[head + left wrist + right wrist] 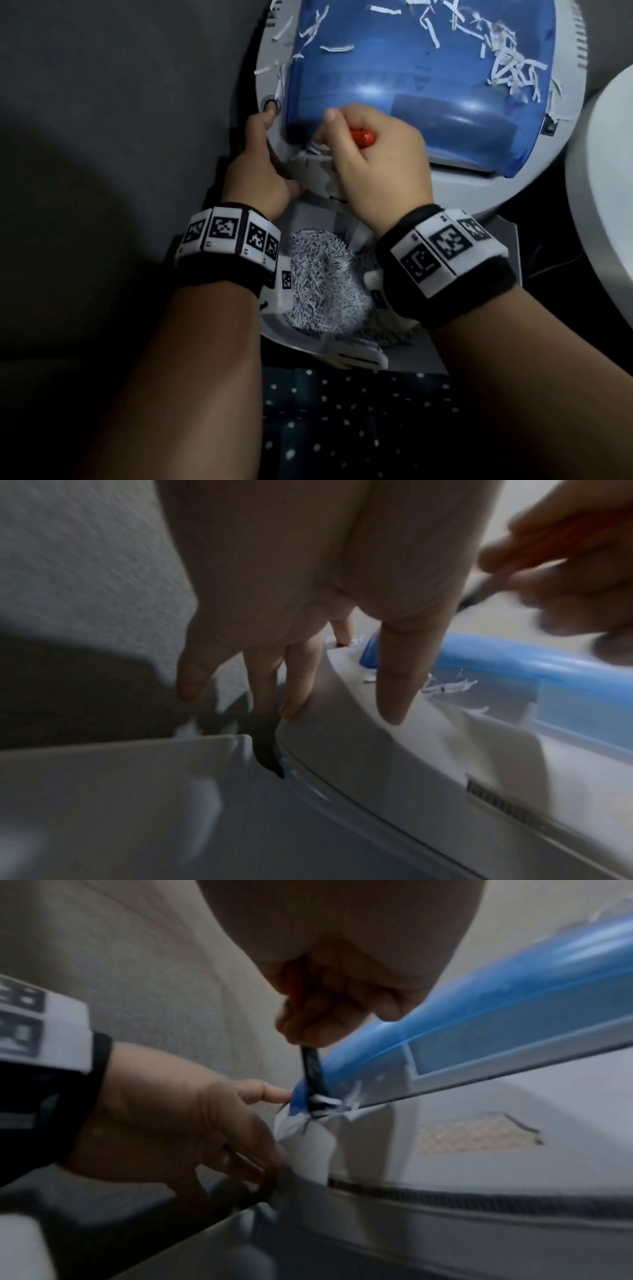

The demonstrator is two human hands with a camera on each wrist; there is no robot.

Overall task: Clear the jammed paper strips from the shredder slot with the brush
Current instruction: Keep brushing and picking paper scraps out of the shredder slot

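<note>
right hand [376,161] is curled round the brush [362,137], red handle end showing past the knuckles in the head view; dark working end [313,1074] is down at the corner of the blue cover [411,85], where jammed paper strips [329,1100] bunch at the shredder slot. left hand [260,171] lies with fingers straight, spread over the white shredder body [342,750], holding nothing, bracing the edge

progress, as judged: clearing is under way and not finished. white strips are wedged at the slot corner, a torn sheet [308,1137] hangs just below it, and loose strips [507,61] lie scattered over the blue cover. a heap of shredded paper [322,274] sits in the bin [281,329] below the wrists; whether any of it came from this clearing cannot be told. remaining: free the wedged bunch and the hanging sheet

view differences: head view alone shows the red handle, the scattered strips and the bin contents. right wrist view alone shows the dark tip meeting the strips, plus a toothed strip [479,1196] along the body. left wrist view shows the left fingertips [394,712] flat on the casing; the right hand there is blurred
</note>
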